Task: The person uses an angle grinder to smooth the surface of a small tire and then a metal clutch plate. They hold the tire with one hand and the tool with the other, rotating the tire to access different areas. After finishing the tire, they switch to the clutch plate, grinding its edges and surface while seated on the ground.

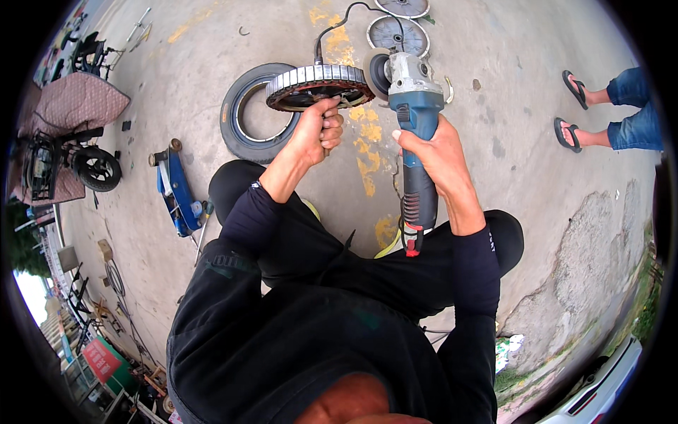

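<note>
My left hand [319, 134] is closed round the inner part of a motor stator [320, 75], a ring of silvery metal segments with a reddish-brown lower rim. Out of its top comes a black cable [346, 15] that arcs to the right. My right hand [443, 154] grips a blue and black angle grinder [418, 106] by its body, thumb along the near side. The grinder's head points away from me. Its round dark disc [380, 73] is close to the stator's right edge; whether they touch I cannot tell.
Behind the stator lies a tyre [233, 116] on the concrete. Two round metal hub covers [378, 34] are at the far side. To the left sit a blue floor jack [173, 187] and a parked scooter [97, 168]. A person in flip-flops [569, 136] stands at the right.
</note>
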Demonstrator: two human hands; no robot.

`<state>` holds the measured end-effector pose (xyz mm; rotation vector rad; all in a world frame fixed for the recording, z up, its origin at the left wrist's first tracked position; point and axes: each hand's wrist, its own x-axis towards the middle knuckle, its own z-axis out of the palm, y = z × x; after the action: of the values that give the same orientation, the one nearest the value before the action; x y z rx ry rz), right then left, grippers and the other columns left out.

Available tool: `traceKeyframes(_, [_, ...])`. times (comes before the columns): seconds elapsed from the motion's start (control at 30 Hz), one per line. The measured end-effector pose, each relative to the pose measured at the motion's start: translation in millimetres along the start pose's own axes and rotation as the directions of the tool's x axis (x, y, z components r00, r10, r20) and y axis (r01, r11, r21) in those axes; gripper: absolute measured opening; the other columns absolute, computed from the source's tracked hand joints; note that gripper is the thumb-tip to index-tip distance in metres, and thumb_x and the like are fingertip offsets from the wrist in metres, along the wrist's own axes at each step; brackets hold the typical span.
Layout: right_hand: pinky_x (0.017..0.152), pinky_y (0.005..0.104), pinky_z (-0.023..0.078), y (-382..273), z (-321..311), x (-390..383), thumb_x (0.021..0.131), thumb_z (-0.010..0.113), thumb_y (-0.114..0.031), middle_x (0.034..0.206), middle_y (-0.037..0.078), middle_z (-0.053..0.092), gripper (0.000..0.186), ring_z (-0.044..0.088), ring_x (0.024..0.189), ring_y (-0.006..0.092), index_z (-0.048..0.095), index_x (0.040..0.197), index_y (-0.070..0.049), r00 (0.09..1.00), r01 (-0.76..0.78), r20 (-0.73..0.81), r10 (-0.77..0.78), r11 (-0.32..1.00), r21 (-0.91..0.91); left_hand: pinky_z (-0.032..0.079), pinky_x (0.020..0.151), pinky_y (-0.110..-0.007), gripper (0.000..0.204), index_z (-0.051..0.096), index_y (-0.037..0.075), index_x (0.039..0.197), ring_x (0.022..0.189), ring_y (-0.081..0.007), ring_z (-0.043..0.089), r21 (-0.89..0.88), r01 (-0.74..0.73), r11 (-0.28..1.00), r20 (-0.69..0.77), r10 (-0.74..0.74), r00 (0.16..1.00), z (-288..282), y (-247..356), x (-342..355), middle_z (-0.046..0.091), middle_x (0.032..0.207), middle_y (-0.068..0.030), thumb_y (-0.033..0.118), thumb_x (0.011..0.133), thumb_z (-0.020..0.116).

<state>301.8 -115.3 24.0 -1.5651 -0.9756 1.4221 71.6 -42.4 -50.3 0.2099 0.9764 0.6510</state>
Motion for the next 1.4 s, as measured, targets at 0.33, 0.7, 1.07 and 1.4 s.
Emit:
traceKeyframes(0.33, [0.068, 0.0302, 0.051, -0.4, 0.2, -3.8, 0.079, 0.076, -0.015, 0.089, 0.004, 0.065, 0.033, 0.062, 0.076, 0.0126, 0.061, 0.105, 0.0, 0.997, -0.06, 0.049, 0.057, 0.997, 0.056, 0.015, 0.039, -0.024, 0.035, 0.035, 0.021, 0.075, 0.043, -0.004, 0.019, 0.064, -0.034, 0.997, -0.028, 0.036, 0.999, 1.6, -1.9, 1.8, 0.029, 0.061, 0.009, 0.031, 0.102, 0.054])
traceKeyframes(0.7, [0.073, 0.0323, 0.053, 16.6, -5.1, 5.3, 0.078, 0.077, -0.02, 0.092, 0.007, 0.068, 0.039, 0.065, 0.08, 0.0152, 0.062, 0.107, 0.0, 0.999, -0.029, 0.021, 0.03, 0.998, -0.051, 0.014, 0.038, -0.023, 0.034, 0.037, 0.02, 0.076, 0.042, -0.0033, 0.019, 0.135, -0.077, 0.988, -0.094, 0.09, 0.991, 0.7, -5.8, 4.2, 0.029, 0.061, 0.0097, 0.032, 0.103, 0.054])
traceKeyframes(1.07, [0.066, 0.0299, 0.052, 20.9, -8.7, 4.6, 0.08, 0.078, -0.016, 0.086, 0.006, 0.064, 0.037, 0.061, 0.073, 0.0129, 0.059, 0.107, 0.001, 1.0, 0.0, -0.022, -0.004, 0.984, -0.179, 0.014, 0.04, -0.024, 0.035, 0.037, 0.02, 0.076, 0.043, -0.0035, 0.02, 0.215, -0.105, 0.971, -0.11, 0.13, 0.985, -4.3, -9.7, 9.2, 0.028, 0.061, 0.0098, 0.032, 0.103, 0.054])
traceKeyframes(1.4, [0.08, 0.0356, 0.054, 2.1, -1.8, -3.9, 0.075, 0.079, -0.025, 0.097, 0.015, 0.071, 0.049, 0.07, 0.087, 0.0241, 0.06, 0.111, 0.003, 0.996, -0.012, -0.092, -0.021, 0.938, -0.346, 0.015, 0.04, -0.025, 0.035, 0.039, 0.018, 0.074, 0.043, -0.0038, 0.022, 0.294, -0.144, 0.945, -0.189, 0.205, 0.96, -2.0, -13.9, 7.7, 0.031, 0.06, 0.0087, 0.03, 0.102, 0.058])
